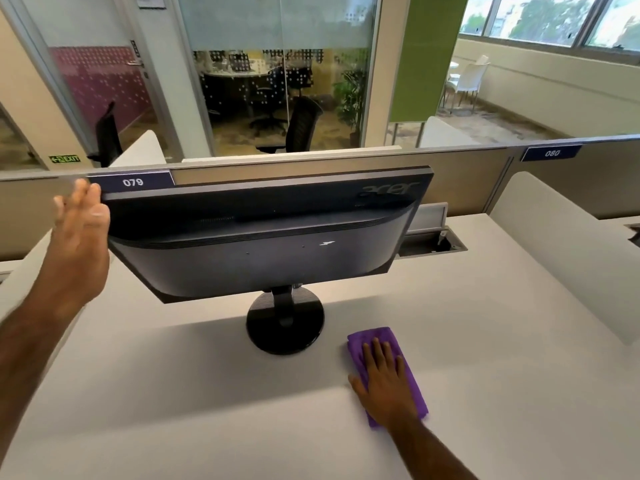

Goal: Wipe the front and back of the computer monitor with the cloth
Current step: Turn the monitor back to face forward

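The broad white worktop point(173, 393) is carrying everything. The black flat-panel computer monitor point(263, 237) is standing near its middle on a round black stand base point(285, 327), showing its matte plastic back to the camera and leaning so that the top edge is tipping away. The screen face is pointing toward the grey partition point(311, 168) behind and is hidden.

The monitor is looking stiff and moderately heavy, top-heavy on one slim neck. The hidden glass side is likely fragile and easily smeared, so the outer bezel edges are offering the safest hold. Pressing from wiping is probably going to rock or swivel it unless one side is being braced.

The folded purple microfibre cloth point(377, 337) is lying flat on the worktop, just right of the stand base and apart from it. It is looking soft, light and limp. It is likely to bunch, so gathering it under the palm should suit.

The left hand point(81, 244) is reaching up at the monitor's left edge, its grip wide with fingers straight. Blur is making contact hard to confirm. The right hand point(384, 375) is pressing flat on the cloth, grip wide, clasping nothing.
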The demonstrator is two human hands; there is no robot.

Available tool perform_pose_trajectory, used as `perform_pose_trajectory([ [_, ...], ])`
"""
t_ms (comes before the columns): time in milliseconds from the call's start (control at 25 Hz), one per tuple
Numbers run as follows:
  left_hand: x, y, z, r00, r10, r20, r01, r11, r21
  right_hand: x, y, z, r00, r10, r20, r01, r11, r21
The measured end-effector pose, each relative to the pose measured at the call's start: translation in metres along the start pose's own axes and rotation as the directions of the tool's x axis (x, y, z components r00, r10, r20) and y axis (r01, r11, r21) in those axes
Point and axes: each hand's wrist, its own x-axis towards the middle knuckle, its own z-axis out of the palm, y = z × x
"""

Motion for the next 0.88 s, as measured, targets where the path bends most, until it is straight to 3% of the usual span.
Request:
perform_pose_trajectory([
  [120,-0.002,0.004,-0.001,0.991,-0.044,0.128,0.028,0.992,0.121,0.006,-0.001,0.008,0.999,0.043,0.012,-0.044,0.998,0.042],
  [200,0.002,0.014,-0.005,0.961,-0.189,0.203,0.15,0.97,0.191,0.009,-0.005,0.005,0.999,0.016,0.048,-0.016,1.0,0.009],
  [240,0.001,0.022,-0.007,0.942,-0.283,0.179,0.252,0.951,0.177,0.01,-0.004,0.004,0.998,0.003,0.065,-0.003,1.0,0.001],
  [320,0.004,0.049,-0.008,0.923,-0.335,0.188,0.316,0.941,0.123,0.01,-0.005,-0.008,0.988,0.038,0.148,-0.034,0.999,-0.033],
  [400,0.007,0.071,-0.01,0.914,-0.318,0.254,0.3,0.948,0.106,0.012,-0.011,-0.035,0.998,0.056,0.027,-0.055,0.998,-0.031],
  [480,0.013,0.081,-0.008,0.906,-0.304,0.295,0.286,0.952,0.103,0.016,-0.019,-0.086,0.997,0.003,-0.071,0.004,0.996,0.091],
  [520,0.016,0.084,-0.008,0.9,-0.306,0.311,0.289,0.952,0.1,0.02,-0.024,-0.117,0.968,-0.053,-0.247,0.087,0.988,0.128],
  [560,0.018,0.088,-0.008,0.898,-0.304,0.318,0.288,0.953,0.098,0.023,-0.03,-0.156,0.888,-0.11,-0.446,0.18,0.977,0.117],
  [640,0.018,0.095,-0.008,0.9,-0.289,0.325,0.269,0.957,0.107,0.035,-0.036,-0.229,0.642,-0.17,-0.748,0.295,0.955,0.036],
  [680,0.019,0.096,-0.008,0.903,-0.286,0.322,0.265,0.958,0.107,0.039,-0.04,-0.266,0.554,-0.188,-0.811,0.309,0.951,-0.009],
  [720,0.021,0.095,-0.008,0.903,-0.284,0.322,0.263,0.959,0.108,0.045,-0.044,-0.297,0.529,-0.204,-0.824,0.307,0.951,-0.038],
  [760,0.022,0.095,-0.008,0.9,-0.285,0.329,0.263,0.959,0.109,0.051,-0.048,-0.322,0.548,-0.222,-0.807,0.29,0.955,-0.067],
  [880,0.022,0.093,-0.007,0.896,-0.281,0.343,0.249,0.959,0.135,0.068,-0.056,-0.357,0.699,-0.297,-0.651,0.267,0.952,-0.148],
])
